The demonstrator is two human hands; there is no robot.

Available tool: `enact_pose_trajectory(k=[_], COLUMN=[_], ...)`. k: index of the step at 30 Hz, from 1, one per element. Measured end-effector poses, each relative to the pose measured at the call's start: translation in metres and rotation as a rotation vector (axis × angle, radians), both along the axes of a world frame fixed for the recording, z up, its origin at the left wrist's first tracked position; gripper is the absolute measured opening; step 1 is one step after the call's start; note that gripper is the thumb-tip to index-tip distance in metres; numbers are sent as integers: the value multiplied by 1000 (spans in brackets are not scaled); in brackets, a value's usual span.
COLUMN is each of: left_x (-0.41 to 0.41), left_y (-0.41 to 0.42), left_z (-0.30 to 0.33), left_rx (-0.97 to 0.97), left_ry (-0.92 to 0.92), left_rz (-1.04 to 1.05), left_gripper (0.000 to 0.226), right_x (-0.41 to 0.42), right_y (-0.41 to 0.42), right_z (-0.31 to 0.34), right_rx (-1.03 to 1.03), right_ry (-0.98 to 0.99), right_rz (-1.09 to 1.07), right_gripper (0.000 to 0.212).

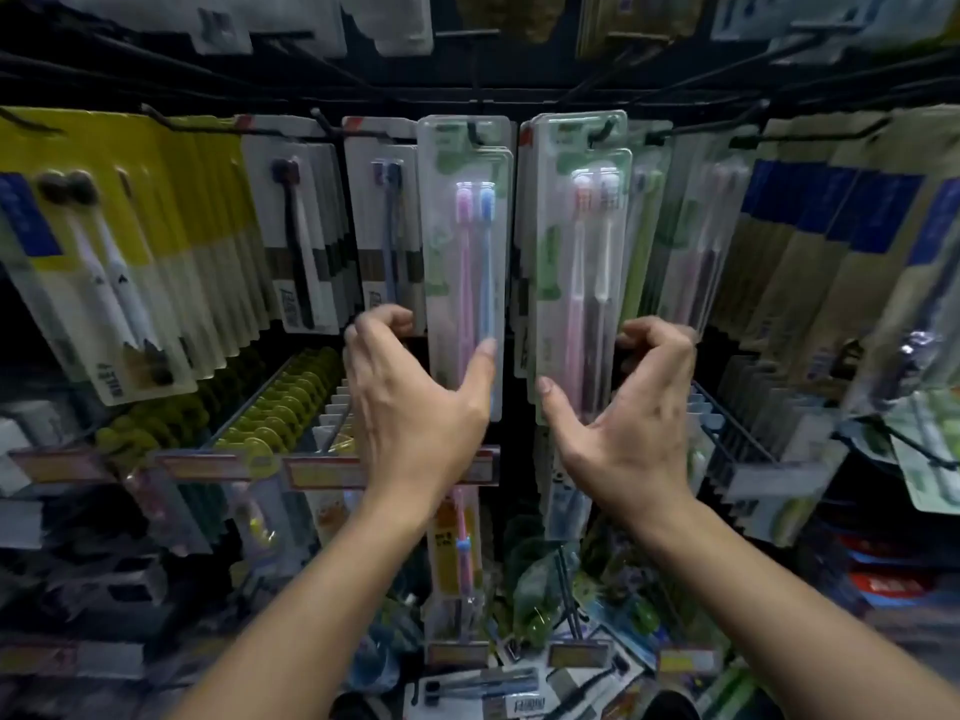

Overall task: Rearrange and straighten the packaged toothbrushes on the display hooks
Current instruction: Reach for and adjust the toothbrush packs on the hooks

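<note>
1. Two hands at work on the middle of the rack. Left hand (415, 392) spans the lower part of the pink-and-blue toothbrush pack (464, 252): thumb tip on its clear front, fingers curled round the left edge. It looks like a light pinch.
2. Right hand (623, 407) does the same on the neighbouring pink-and-white toothbrush pack (582, 241): thumb at the lower left corner, fingers hooked round the right edge.
3. Step in hand, as I judge it: squaring the two front packs so they hang plumb and face outward.
4. Both packs hang from black display hooks (474, 131) at the top, side by side with a dark gap between. More packs sit behind each on the same hooks.
5. Look of the packs: tall clear blisters on green-printed card, two brushes each, heads up. The right stack fans a little; its rear cards show past the front one.
6. Next move probably calls for a gentle push back along the hooks, bottoms held level, so the stacks close up.
7. Yellow-carded packs (156, 210) hang to the left, blue-topped packs (831, 226) to the right; untouched.
</note>
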State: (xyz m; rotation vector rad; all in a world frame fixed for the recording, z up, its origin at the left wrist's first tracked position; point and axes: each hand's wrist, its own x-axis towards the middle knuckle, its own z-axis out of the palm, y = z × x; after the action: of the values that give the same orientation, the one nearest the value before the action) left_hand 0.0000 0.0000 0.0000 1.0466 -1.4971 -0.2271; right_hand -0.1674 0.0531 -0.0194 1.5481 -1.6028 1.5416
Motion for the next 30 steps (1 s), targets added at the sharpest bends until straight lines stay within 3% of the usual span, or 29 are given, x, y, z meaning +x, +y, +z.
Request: enact_pose_trajectory(k=[5, 10, 14, 30], left_x=[1, 1, 1, -2], left_y=[2, 7, 8, 18], left_z=[-14, -12, -13, -11], left_rx=[157, 185, 166, 122], left_ry=[-50, -52, -54, 15], left_rz=[0, 20, 9, -56], left_gripper=[76, 68, 56, 57], right_x=[7, 5, 1, 3], right_y=[0, 1, 6, 11], right_z=[-12, -10, -8, -5], right_rx=[171, 225, 227, 205], right_ry=[-57, -95, -72, -135], right_rz=[-30, -80, -90, -9], right_gripper=[73, 67, 65, 62])
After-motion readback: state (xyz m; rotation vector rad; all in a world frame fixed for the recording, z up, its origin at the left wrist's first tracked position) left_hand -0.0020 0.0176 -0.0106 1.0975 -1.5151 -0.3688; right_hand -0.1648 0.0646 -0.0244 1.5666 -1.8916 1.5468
